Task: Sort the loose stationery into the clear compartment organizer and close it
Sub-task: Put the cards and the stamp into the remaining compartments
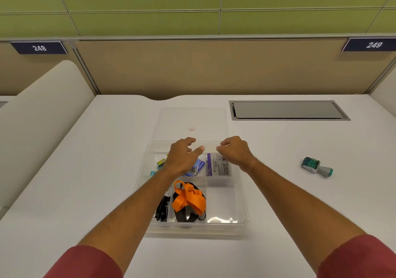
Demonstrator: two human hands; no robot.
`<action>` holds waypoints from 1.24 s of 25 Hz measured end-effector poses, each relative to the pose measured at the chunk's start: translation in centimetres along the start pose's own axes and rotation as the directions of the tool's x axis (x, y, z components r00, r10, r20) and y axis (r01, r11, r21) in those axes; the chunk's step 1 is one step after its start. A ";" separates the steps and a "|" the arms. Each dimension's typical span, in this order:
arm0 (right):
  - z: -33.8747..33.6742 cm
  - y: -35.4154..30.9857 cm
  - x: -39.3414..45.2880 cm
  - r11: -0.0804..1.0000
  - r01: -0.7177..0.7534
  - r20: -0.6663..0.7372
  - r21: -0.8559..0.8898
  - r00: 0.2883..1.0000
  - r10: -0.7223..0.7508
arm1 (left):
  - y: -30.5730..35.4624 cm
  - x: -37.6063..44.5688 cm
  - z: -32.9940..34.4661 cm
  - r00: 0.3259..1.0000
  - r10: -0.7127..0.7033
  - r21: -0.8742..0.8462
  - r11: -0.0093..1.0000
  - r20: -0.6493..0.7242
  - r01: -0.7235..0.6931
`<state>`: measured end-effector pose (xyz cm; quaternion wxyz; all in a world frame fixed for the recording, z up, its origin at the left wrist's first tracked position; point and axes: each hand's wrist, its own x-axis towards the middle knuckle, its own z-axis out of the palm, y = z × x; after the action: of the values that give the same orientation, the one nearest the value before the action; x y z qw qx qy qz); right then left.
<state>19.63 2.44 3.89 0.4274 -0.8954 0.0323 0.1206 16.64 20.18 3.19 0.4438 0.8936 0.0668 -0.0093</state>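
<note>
A white desk (85, 170) carries a clear compartment organizer (241, 211), which sits at the middle near the person, its top uncovered. The clear lid (192, 117) lies flat on the desk just behind it, touching or nearly touching the organizer's far rim. Both forearms reach over the organizer. The left hand (182, 157) and the right hand (233, 151) hover at the far rim, fingers loosely curled with thumbs out, and neither holds anything. Inside, an orange ribbon (188, 200) fills the near middle compartment, black binder clips (162, 209) the near left one, and a purple-and-white packet (218, 167) the far right one. A teal stamp (317, 166) lies well apart on the desk to the right.
</note>
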 end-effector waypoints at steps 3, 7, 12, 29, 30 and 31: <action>-0.9 0.9 -1.0 0.991 0.121 -0.107 -0.056 0.986 -0.127 | 0.0 -0.5 0.7 0.986 0.159 0.245 0.955 0.054 -0.167; -2.2 3.5 -2.4 0.933 0.202 -0.149 -0.299 0.956 -0.254 | 1.0 -0.9 2.5 0.958 0.266 0.534 0.797 0.109 -0.282; -4.2 7.0 -3.8 0.829 0.156 -0.148 -0.537 0.950 -0.274 | 2.9 -1.4 5.9 0.922 0.348 0.678 0.638 0.170 -0.366; -13.9 19.6 -4.8 0.858 -0.106 -0.283 -0.503 0.958 -0.048 | 9.5 -3.1 17.7 0.906 0.332 0.691 0.591 0.262 -0.416; -14.2 20.0 -4.6 0.858 -0.107 -0.278 -0.502 0.960 -0.043 | 9.5 -3.2 17.9 0.908 0.329 0.690 0.595 0.259 -0.412; -14.4 20.2 -4.4 0.859 -0.109 -0.273 -0.500 0.961 -0.037 | 9.5 -3.2 18.0 0.910 0.326 0.689 0.599 0.255 -0.408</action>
<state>14.83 -21.64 -1.64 0.1640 -0.9836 0.0747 0.0080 15.41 -0.20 0.05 0.0460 0.9874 -0.1507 0.0105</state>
